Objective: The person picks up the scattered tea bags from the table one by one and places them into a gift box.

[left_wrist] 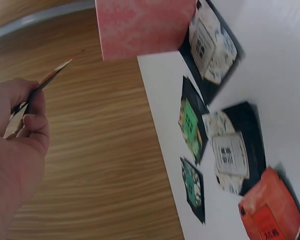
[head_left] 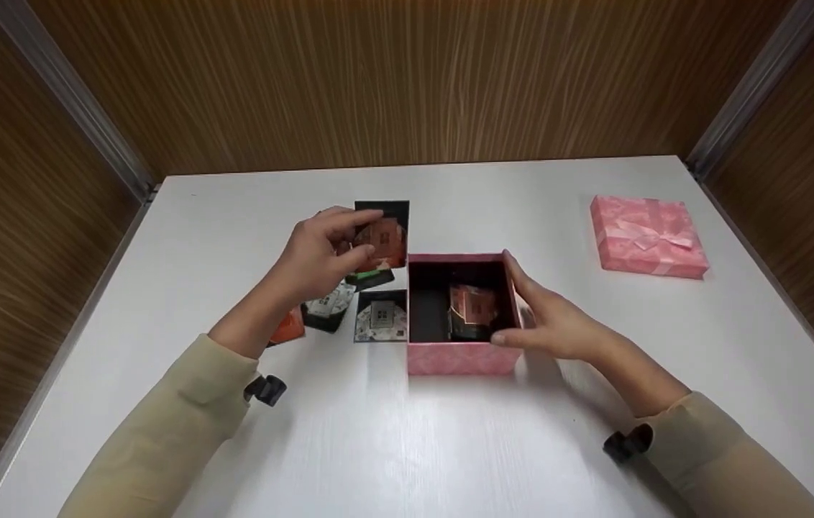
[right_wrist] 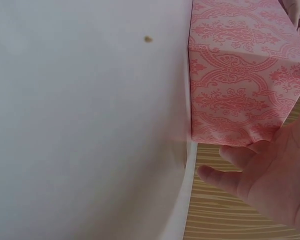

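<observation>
My left hand (head_left: 322, 248) pinches a flat sachet (head_left: 387, 241), dark with an orange-red label, just left of the pink box. In the left wrist view the held sachet (left_wrist: 54, 75) shows edge-on. The open pink patterned box (head_left: 461, 360) has a dark inside; sachets with an orange-red label (head_left: 475, 308) stand at its right side. My right hand (head_left: 558, 327) grips the box's right side, thumb at the near corner and fingers toward the far corner. In the right wrist view the patterned box wall (right_wrist: 235, 95) meets that hand.
Several sachets lie left of the box: a white-and-black one (head_left: 381, 321) beside it, another (head_left: 328, 309), an orange one (head_left: 287, 328) and green ones (left_wrist: 190, 122). The pink lid with a bow (head_left: 651, 237) lies at the right. Wooden panels (head_left: 407, 86) border the white table.
</observation>
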`<state>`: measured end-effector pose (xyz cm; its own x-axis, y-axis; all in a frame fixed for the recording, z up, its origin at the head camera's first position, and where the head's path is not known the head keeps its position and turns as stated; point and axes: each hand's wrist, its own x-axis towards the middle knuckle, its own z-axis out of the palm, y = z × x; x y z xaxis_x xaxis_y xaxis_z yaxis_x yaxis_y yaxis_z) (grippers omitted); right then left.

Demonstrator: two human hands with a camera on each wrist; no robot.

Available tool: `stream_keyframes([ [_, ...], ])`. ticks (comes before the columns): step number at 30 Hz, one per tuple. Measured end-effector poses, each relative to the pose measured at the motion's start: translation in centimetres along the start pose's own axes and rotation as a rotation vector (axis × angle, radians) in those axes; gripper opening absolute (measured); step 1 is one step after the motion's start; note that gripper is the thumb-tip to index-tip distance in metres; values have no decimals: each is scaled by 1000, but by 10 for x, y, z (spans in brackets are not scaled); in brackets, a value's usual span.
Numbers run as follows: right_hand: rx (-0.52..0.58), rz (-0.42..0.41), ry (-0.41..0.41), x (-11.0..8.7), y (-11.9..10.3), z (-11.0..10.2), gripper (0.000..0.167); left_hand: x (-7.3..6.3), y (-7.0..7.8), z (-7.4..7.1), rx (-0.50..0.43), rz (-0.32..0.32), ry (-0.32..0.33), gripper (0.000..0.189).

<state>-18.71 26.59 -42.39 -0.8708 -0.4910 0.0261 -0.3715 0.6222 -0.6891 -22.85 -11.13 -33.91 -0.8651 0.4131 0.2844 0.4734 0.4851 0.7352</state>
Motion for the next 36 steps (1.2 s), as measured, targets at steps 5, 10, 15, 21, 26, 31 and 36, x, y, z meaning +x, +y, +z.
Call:
stream_keyframes([
  [5, 28, 8, -4, -1, -1, -1, 124, 2, 10, 16, -27, 13, -40, 43],
  [10, 38, 0, 7, 0, 0, 0, 123, 5, 17, 34, -26, 37, -92, 42],
  [15, 29, -9, 12, 1, 2, 0, 122, 9, 20, 51, -17, 75, -145, 41],
  [21, 42, -36, 16, 1, 3, 0, 122, 14, 22, 68, 19, 102, -188, 42],
  [26, 33, -26, 11, 1, 4, 0, 122, 17, 21, 80, 30, 101, -217, 45],
  [31, 39, -9, 2, 1, 4, 0, 121, 18, 19, 89, 66, 125, -245, 45],
  [36, 39, 1, -6, -1, 3, -1, 121, 20, 16, 97, 118, 176, -276, 45],
])
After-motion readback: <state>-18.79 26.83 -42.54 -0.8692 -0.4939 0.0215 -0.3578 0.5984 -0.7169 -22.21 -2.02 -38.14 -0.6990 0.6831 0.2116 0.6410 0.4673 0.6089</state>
